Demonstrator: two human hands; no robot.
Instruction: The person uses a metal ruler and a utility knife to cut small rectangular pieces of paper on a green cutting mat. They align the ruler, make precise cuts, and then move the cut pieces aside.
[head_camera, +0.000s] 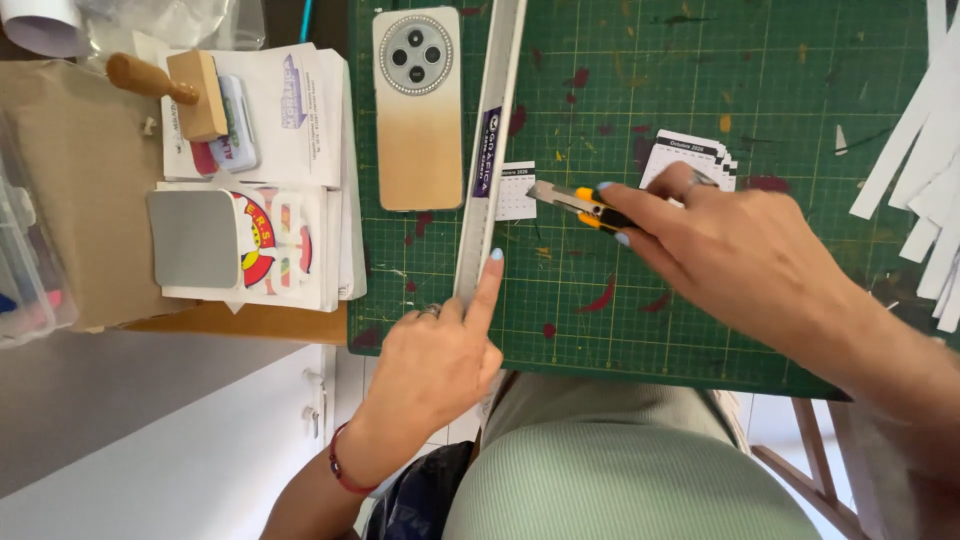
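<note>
Yellow-and-black utility knife (585, 205) is gripped in the right hand (720, 245), blade at a small white calendar card (517, 190) under the long metal ruler (487, 150); left hand (440, 355) presses the ruler flat. Cut cards (690, 160) are stacked nearby, so some cutting seems done.

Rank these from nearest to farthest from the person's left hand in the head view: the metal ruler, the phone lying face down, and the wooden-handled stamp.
1. Metal ruler: under the fingertips of the left hand, running up the green cutting mat.
2. Phone: face down, just left of the ruler, higher up.
3. Wooden-handled stamp: far upper left, on the paper stack.
</note>
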